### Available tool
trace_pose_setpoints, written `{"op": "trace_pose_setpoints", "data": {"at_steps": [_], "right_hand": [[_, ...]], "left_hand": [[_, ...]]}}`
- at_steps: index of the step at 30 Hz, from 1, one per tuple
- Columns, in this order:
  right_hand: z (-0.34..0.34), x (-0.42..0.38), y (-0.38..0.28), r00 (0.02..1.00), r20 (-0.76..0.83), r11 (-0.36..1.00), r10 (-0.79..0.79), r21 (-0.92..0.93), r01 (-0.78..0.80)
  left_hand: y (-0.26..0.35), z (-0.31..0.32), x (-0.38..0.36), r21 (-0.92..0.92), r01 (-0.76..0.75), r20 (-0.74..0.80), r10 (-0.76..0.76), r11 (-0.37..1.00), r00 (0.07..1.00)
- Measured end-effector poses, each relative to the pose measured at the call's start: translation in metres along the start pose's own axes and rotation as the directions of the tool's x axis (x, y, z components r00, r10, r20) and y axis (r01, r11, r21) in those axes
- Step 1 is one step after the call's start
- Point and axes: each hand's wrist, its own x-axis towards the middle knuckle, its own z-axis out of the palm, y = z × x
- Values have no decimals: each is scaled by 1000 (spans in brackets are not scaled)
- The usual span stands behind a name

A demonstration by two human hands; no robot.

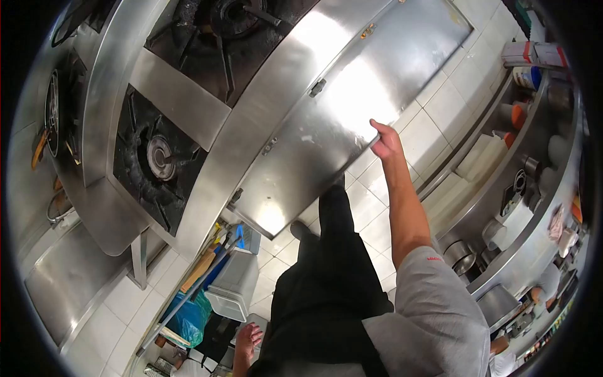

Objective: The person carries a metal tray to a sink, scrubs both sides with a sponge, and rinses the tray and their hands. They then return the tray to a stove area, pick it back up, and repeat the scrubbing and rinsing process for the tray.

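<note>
A long stainless steel panel [301, 151] stretches along the front of the stove, above the tiled floor. My right hand [387, 142] grips its outer edge, with the thumb on top and the fingers curled beneath. My left hand [249, 338] is low in the view beside my dark apron, away from the panel, with its fingers loosely curled and no object visible in it. Left of the panel, the stove has black burners [161, 157] set in its steel top.
A clear plastic bin [232, 286] and a blue-green bag [190, 317] stand at the lower left. Along the right runs a steel counter [502, 264] with pots [460, 256] and containers on its shelf. Parts of other people show at the lower right.
</note>
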Motion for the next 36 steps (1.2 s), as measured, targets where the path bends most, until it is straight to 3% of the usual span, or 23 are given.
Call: {"op": "trace_pose_setpoints", "data": {"at_steps": [2, 5, 7, 9, 11, 13, 16, 19, 23, 28, 29, 31, 34, 36], "right_hand": [[-19, -34, 3, 999, -48, 998, 22, 68, -18], [-32, -68, -8, 997, -70, 998, 16, 55, -13], [-44, -95, -6, 997, -79, 999, 11, 32, -8], [-52, -120, 5, 987, -152, 997, -56, 40, 63], [-74, -138, 14, 971, -215, 990, -106, 67, 123], [-90, -163, 16, 976, -200, 989, -86, 98, 107], [-100, -199, 20, 964, -217, 984, -156, 50, 171], [-128, -236, 23, 935, -294, 980, -198, -28, 198], [-151, -305, 38, 930, -309, 980, -200, -70, 187], [-115, -391, 84, 935, -338, 991, -104, -113, 69], [-104, -406, 93, 930, -354, 989, -93, -140, 46], [-95, -437, 109, 950, -312, 969, 11, -232, -87], [-117, -482, 121, 925, -350, 906, 146, -327, -267], [-99, -515, 131, 919, -333, 871, 209, -364, -330]], "left_hand": [[15, 8, 5, 82, -10, -31, 13, 997, 999], [81, 50, 54, 154, -98, 38, 93, 983, 995], [104, 62, 124, 75, -172, 129, 162, 982, 978], [151, 105, 162, -92, -285, 69, 292, 954, 954], [201, 140, 199, -440, -245, 164, 346, 864, 924], [241, 183, 225, -679, -289, 286, 605, 675, 743], [252, 210, 234, -383, -394, 5, 428, 836, 904], [239, 222, 200, -90, -318, -93, 310, 944, 946], [161, 215, 201, -223, -417, -84, 408, 881, 909], [49, 149, 232, -348, -459, -49, 474, 817, 879], [37, 131, 211, -261, -446, -74, 443, 856, 893], [11, 103, 180, -309, -501, -145, 481, 809, 865], [-38, 52, 166, -381, -457, -201, 411, 803, 889], [-69, 28, 154, -346, -530, -345, 421, 774, 839]]}}
